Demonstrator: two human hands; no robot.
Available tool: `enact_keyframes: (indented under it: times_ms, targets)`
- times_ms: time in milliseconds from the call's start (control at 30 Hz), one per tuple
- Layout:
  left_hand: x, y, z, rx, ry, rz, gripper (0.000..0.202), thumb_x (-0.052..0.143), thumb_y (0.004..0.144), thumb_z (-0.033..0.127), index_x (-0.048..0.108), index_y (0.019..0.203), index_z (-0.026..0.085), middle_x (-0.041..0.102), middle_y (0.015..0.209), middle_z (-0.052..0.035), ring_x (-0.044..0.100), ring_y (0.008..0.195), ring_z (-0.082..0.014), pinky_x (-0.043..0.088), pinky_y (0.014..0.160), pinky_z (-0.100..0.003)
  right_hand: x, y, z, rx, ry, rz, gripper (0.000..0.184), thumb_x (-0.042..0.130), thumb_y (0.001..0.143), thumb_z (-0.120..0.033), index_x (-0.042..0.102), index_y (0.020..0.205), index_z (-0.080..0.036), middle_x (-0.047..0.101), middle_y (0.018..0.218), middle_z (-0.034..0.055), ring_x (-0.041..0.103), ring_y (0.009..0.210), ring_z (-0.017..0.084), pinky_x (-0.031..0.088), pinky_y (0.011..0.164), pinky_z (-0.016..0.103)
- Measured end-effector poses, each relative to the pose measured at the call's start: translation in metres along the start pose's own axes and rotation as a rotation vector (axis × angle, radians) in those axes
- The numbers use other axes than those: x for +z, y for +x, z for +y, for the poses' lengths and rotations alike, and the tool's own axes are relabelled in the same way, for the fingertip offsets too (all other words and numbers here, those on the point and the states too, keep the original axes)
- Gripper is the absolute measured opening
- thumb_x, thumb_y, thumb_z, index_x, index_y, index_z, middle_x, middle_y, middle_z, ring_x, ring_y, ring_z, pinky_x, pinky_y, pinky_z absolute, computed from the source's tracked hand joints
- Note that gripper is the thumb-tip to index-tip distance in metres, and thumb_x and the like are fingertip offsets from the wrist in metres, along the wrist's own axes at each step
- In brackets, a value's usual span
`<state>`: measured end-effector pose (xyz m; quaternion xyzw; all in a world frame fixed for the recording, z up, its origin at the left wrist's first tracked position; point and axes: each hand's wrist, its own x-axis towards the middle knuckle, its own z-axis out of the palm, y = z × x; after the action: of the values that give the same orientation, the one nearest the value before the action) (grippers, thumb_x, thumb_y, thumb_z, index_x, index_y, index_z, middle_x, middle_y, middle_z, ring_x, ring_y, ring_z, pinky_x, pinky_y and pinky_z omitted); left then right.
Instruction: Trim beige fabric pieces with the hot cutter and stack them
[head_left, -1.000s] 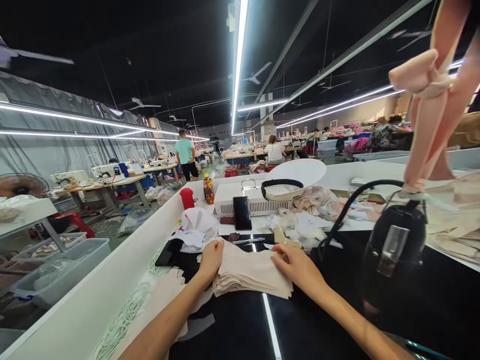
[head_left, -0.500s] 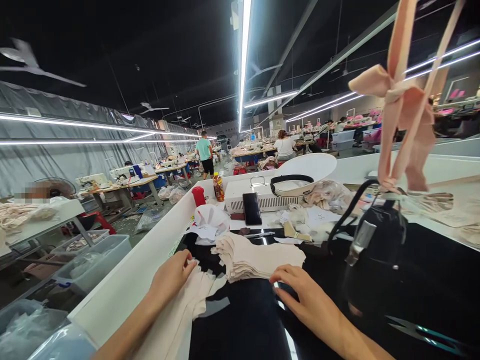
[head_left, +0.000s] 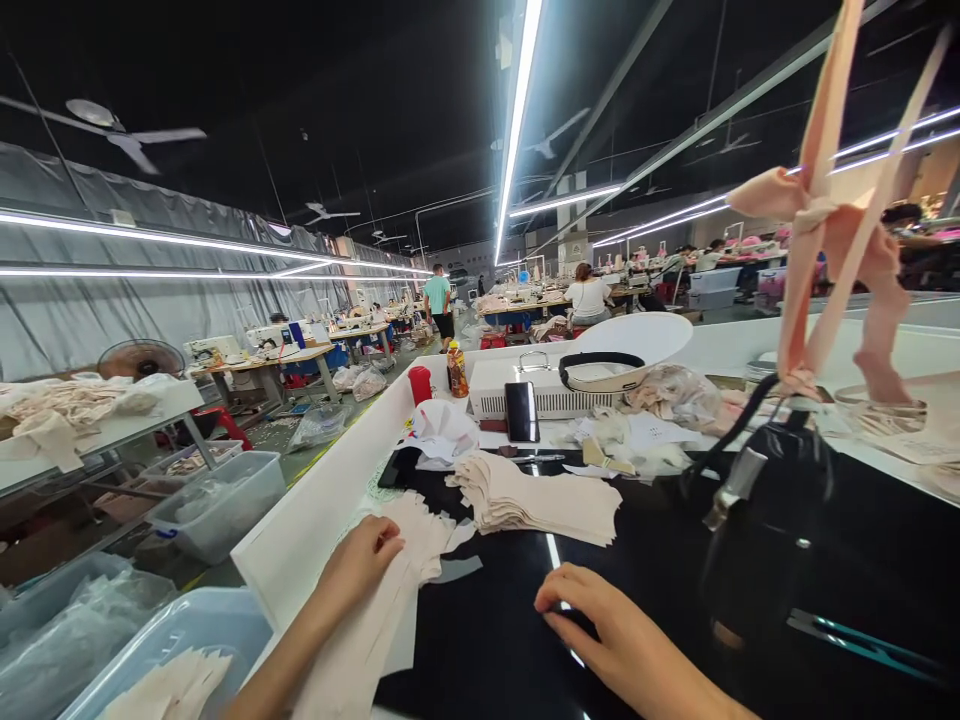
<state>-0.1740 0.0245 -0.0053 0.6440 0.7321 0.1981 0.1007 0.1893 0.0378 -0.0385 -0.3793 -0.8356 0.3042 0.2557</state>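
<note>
My left hand [head_left: 365, 562] is over a long pile of beige cut fabric pieces [head_left: 367, 640] at the table's left side. Its fingers are loosely curled, a little apart from the thumb, with nothing visible in them. My right hand [head_left: 596, 625] hovers over the glossy black table surface [head_left: 480, 640]. A gap shows between its bent fingers and thumb, and it holds nothing. Beyond both hands lies a neat stack of beige fabric pieces [head_left: 540, 500] with wavy edges. Thread snips [head_left: 862, 645] lie to the right.
A black machine head [head_left: 780, 510] with a pink fabric strip [head_left: 817, 230] tied on it stands right. Behind the stack are a phone [head_left: 522, 412], a white metal box [head_left: 495, 385], a drink bottle [head_left: 457, 370] and scraps. Plastic bins [head_left: 225, 505] stand left; people are farther off.
My right hand has moved off the near edge of the fabric stack, toward me. My left hand has shifted slightly down the long pile. The camera view has turned left.
</note>
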Motion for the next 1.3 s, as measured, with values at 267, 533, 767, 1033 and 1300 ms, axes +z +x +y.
enact_keyframes:
  times_ms: [267, 533, 767, 1033, 1300]
  targets:
    - [0.005, -0.004, 0.005, 0.044, 0.006, 0.097, 0.027, 0.066, 0.107, 0.042, 0.068, 0.097, 0.017, 0.070, 0.098, -0.0027, 0.069, 0.091, -0.0205, 0.056, 0.089, -0.040, 0.024, -0.017, -0.005, -0.040, -0.014, -0.016, 0.024, 0.057, 0.094, -0.009, 0.075, 0.098, -0.024, 0.076, 0.112, 0.0072, 0.070, 0.105, 0.028, 0.050, 0.098, 0.044]
    - [-0.014, -0.035, 0.046, 0.346, -0.052, 0.217, 0.032, 0.040, 0.107, 0.044, 0.062, 0.094, 0.026, 0.070, 0.102, -0.0047, 0.068, 0.092, -0.0258, 0.052, 0.082, -0.037, 0.020, -0.040, -0.033, 0.052, 0.244, 0.040, 0.018, 0.065, 0.093, -0.027, 0.078, 0.104, -0.020, 0.077, 0.108, 0.0107, 0.070, 0.104, 0.030, 0.050, 0.097, 0.044]
    - [-0.002, -0.078, 0.100, 0.747, -0.011, 0.208, 0.030, 0.038, 0.114, 0.032, 0.064, 0.101, 0.026, 0.068, 0.098, -0.0022, 0.070, 0.089, -0.0202, 0.056, 0.083, -0.032, 0.024, -0.038, -0.056, 0.211, 0.744, 0.007, 0.076, 0.073, 0.081, -0.079, 0.070, 0.126, -0.018, 0.076, 0.118, 0.0135, 0.072, 0.111, 0.029, 0.058, 0.092, 0.039]
    - [0.014, -0.112, 0.126, 1.018, 0.065, 0.261, 0.029, 0.038, 0.115, 0.018, 0.065, 0.106, 0.023, 0.066, 0.095, -0.0030, 0.065, 0.080, -0.0191, 0.054, 0.070, -0.027, 0.024, -0.048, -0.073, 0.297, 1.057, 0.013, 0.070, 0.077, 0.076, -0.084, 0.069, 0.097, -0.018, 0.065, 0.080, -0.0006, 0.062, 0.071, 0.013, 0.051, 0.063, 0.024]
    - [0.013, -0.117, 0.127, 0.839, -0.184, 0.069, 0.024, 0.045, 0.114, 0.026, 0.065, 0.103, 0.026, 0.068, 0.098, -0.0010, 0.069, 0.084, -0.0163, 0.055, 0.077, -0.025, 0.021, -0.049, -0.073, 0.256, 1.054, 0.131, 0.072, 0.087, 0.065, -0.081, 0.073, 0.091, -0.015, 0.057, 0.072, -0.0045, 0.045, 0.062, 0.008, 0.035, 0.058, 0.021]
